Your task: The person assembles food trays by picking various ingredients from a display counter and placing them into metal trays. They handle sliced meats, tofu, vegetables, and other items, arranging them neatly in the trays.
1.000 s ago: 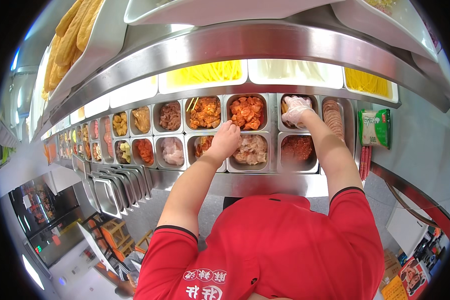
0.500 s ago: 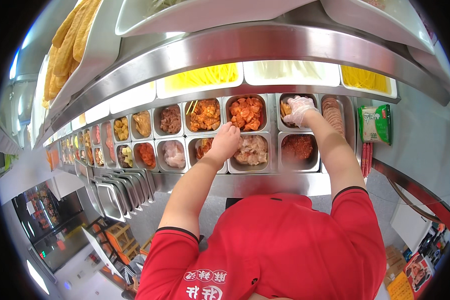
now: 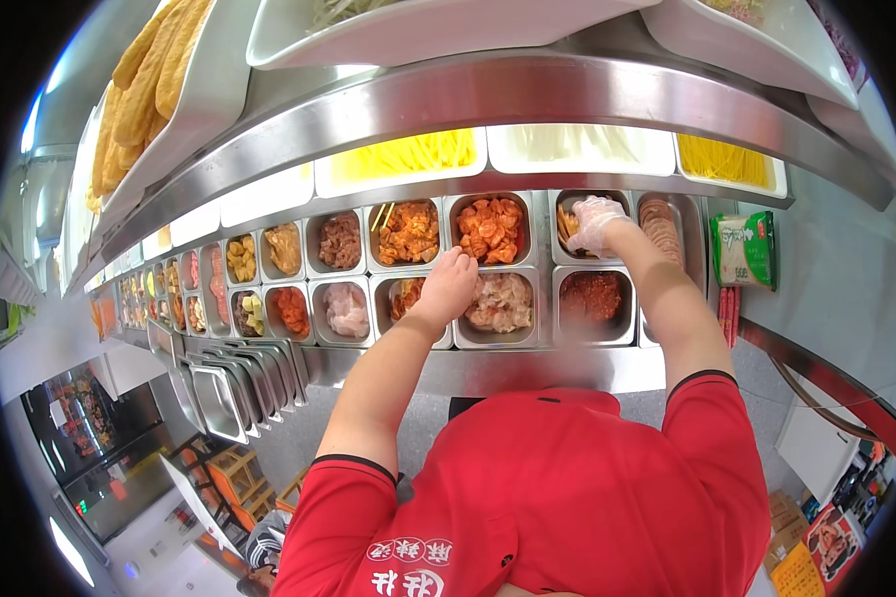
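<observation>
My left hand (image 3: 451,286) is bare. Its fingers are curled on the metal rim between the front and back rows of pans, just below a pan of orange-red marinated meat pieces (image 3: 490,231). A pan of pale marinated meat (image 3: 501,301) lies close to its right. On my right hand (image 3: 597,225) is a clear plastic glove. That hand reaches into a back-row pan over light brown strips (image 3: 567,227), fingers bent downward; what they hold is hidden. In front of it is a pan of dark red chopped food (image 3: 591,296); to the right lie round meat slices (image 3: 659,231).
A steel shelf (image 3: 508,95) curves above the pans, carrying white trays. Tubs of yellow strips (image 3: 408,154) stand beneath it. At the right lies a green-and-white packet (image 3: 745,249). Empty metal pans (image 3: 224,398) hang along the counter's front left. A person (image 3: 264,552) is at the lower left.
Both hands stay in nearly the same places, with only a slight shift of the right one inside its pan. The view has tilted slightly, and more of the person at lower left shows.
</observation>
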Tool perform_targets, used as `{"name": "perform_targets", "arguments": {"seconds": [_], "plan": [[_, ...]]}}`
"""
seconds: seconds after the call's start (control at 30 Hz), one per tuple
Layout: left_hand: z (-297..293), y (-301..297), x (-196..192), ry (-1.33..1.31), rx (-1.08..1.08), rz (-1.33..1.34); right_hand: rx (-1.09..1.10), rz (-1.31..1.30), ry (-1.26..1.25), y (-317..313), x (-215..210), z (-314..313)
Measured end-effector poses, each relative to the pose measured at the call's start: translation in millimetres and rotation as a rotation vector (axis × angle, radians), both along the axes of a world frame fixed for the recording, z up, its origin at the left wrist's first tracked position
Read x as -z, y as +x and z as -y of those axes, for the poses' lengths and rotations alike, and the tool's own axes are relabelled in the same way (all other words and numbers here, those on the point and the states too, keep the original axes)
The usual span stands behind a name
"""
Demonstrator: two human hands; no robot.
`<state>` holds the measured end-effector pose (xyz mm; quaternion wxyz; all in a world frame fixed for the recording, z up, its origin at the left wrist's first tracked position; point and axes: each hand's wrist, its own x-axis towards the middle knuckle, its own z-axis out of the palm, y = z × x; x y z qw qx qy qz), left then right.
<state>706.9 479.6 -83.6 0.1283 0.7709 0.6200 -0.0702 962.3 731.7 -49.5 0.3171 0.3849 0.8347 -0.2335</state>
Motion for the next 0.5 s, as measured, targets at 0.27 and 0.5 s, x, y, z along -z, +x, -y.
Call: {"name": "perform_targets", "arguments": {"seconds": [0.27, 0.5], "plan": [[-1, 0, 3, -0.021, 0.016, -0.020, -0.115, -0.045, 0.045, 14, 3, -8], [-1, -2, 0, -0.057, 0.003, 0.024, -0.200, -0.040, 0.037, 13, 6, -13]]}}
